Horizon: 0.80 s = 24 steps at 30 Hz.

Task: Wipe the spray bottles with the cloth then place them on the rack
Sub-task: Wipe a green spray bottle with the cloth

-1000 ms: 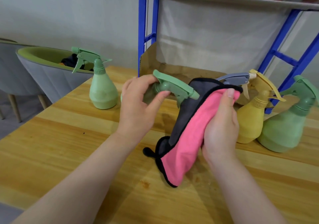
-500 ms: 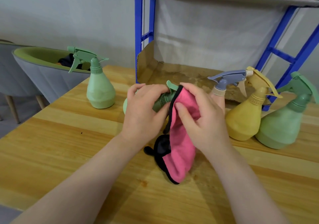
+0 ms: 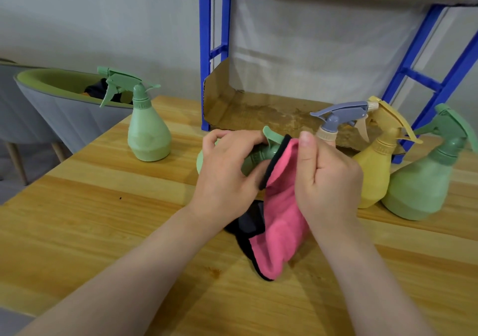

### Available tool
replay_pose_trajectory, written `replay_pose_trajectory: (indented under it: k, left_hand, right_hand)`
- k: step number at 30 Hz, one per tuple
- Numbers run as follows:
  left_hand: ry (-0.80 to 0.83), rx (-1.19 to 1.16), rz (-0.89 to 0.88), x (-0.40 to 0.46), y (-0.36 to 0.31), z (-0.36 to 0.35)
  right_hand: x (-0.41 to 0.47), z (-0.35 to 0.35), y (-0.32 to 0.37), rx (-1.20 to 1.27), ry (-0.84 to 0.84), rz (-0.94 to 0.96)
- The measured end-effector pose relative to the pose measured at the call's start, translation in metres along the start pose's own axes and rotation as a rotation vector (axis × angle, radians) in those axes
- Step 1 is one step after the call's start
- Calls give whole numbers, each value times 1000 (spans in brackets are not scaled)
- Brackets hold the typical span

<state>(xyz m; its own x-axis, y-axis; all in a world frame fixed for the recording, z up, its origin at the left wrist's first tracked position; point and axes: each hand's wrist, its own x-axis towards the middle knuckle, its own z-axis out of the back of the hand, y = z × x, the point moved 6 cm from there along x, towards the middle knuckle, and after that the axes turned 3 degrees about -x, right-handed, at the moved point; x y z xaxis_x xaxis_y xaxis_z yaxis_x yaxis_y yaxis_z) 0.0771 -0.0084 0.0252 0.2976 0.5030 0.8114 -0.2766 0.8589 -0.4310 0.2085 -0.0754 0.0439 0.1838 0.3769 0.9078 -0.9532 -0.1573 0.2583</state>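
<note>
Wipe step in hand, first bottle by the look of it. Left hand (image 3: 225, 178) fingers curled round the neck of a pale green pear-shaped plastic spray bottle (image 3: 258, 154), tipped on its side just above the wooden plank table (image 3: 90, 227). Right hand (image 3: 328, 178) fingers pinch a pink fleecy cloth with black trim (image 3: 282, 219) over the trigger head; the nozzle is hidden under the cloth, so I can't tell how much of it is covered.

Next, I'd judge: rub along the body, then lift it to the blue metal rack (image 3: 207, 59) beyond the fingertips.

Smooth matte bottles wait: a green one (image 3: 147, 134) left of the fingers; grey-headed (image 3: 336, 118), yellow (image 3: 375, 172) and green (image 3: 426, 180) ones to the right.
</note>
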Motion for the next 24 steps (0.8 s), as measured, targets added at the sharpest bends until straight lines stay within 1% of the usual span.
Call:
replay_pose_trajectory:
  k: [2,3,5,9,11,14,16,20,21,24]
  left_hand:
    - [-46,-53,48,2,2,6]
    - [-76,-78,73,3,3,9]
    - [-104,-94,94,5,4,14]
    - [-87,-65,64,4,5,11]
    - [-90,-45,80,3,8,9]
    - [-192,43,106,4,12,19]
    - [-248,58,124,5,15,25]
    - [-225,-65,207,7,13,24]
    - [-228,-103,236,6,14,24]
    - [-196,-233,303,6,20,21]
  right_hand:
    - [-3,-4,1,130,51,29]
    - [-4,-6,1,155,78,30]
    - [-6,-9,3,138,101,14]
    - [-6,-6,3,78,79,-20]
    - [-6,-10,-4,173,104,-84]
    - [-7,-22,-17,431,120,-307]
    - [-9,-24,-15,472,96,-363]
    - [-14,-19,-8,482,12,-370]
    - [-13,-18,-6,469,15,-351]
    - [-11,-15,10,490,116,-225]
